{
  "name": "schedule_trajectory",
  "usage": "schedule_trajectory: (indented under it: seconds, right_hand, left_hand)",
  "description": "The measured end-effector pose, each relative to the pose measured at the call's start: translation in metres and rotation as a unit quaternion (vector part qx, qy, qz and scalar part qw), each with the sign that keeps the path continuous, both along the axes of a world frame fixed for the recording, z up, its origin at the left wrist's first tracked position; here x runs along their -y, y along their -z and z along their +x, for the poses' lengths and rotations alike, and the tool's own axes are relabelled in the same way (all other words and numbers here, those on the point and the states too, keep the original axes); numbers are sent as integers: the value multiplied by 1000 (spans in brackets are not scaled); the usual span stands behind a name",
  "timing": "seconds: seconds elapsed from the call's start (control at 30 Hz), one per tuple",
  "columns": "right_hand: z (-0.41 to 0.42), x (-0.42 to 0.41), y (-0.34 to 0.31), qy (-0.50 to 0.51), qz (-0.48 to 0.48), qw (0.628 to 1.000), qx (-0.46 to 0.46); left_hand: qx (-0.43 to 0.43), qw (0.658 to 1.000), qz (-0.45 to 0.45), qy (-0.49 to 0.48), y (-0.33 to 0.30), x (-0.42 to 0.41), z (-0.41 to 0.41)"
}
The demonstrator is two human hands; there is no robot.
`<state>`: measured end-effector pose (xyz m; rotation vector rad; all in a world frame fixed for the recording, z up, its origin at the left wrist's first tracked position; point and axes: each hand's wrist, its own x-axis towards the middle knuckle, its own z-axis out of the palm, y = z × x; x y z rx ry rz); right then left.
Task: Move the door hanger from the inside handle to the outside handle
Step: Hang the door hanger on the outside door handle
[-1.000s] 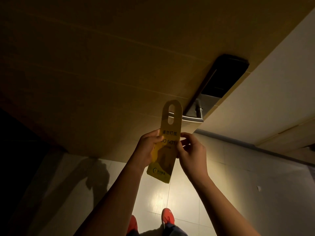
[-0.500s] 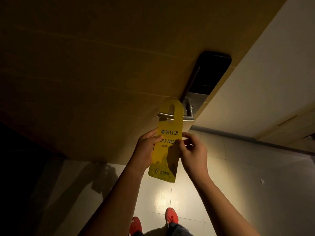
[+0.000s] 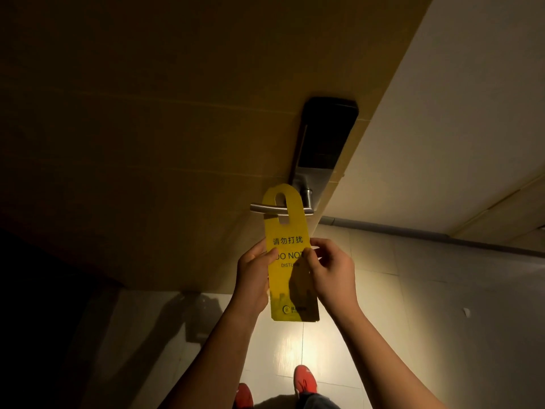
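Door hanger (image 3: 287, 255), yellow, centre frame, upright. Its slot is threaded over the lever handle (image 3: 267, 208): lever tip pokes out left of the card, shaft passes behind it. Left hand (image 3: 253, 271) pinches the card's left edge, thumb on the face; right hand (image 3: 330, 270) pinches the right edge, fingers curled on it. Both grip mid-card.

Room: wood door (image 3: 147, 128) fills upper left; door edge runs diagonally to upper right, pale wall (image 3: 457, 113) beyond. Tiled floor (image 3: 413, 320) open below, red shoes (image 3: 305, 382) at bottom edge.

Hard to see: lower left black; card's lower right in shadow, logo unreadable. Black lock plate (image 3: 326, 134) above handle, no detail.

Text: "请勿打扰", "DO NOT" partly covered by thumbs, "DISTU..." cut off.
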<state>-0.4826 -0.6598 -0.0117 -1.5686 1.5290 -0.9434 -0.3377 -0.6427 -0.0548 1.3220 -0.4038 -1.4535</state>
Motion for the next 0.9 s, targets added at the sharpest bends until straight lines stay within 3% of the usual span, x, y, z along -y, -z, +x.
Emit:
schedule_trajectory:
  seconds: [0.9]
  right_hand:
    - [-47, 7, 32, -15, 45, 999, -4]
  left_hand:
    - [78, 996, 42, 4, 0, -4, -40]
